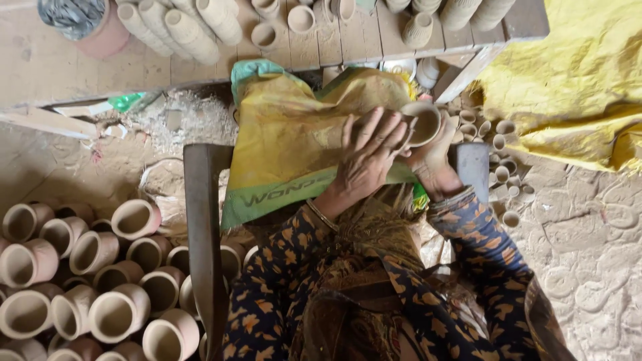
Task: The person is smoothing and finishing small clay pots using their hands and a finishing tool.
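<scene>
My left hand lies flat, fingers spread, over the side of an unfired clay pot that rests on a yellow and green sack. My right hand grips the same pot from the right, just under its open mouth, which faces the camera. Both arms wear dark sleeves with an orange leaf print, and a thin bangle sits on the left wrist.
Several large clay pots crowd the floor at lower left. Small clay cups are piled to the right of the hands. Stacked cups lie on a wooden board above. A yellow cloth covers the upper right. A dark plank runs down beside the sack.
</scene>
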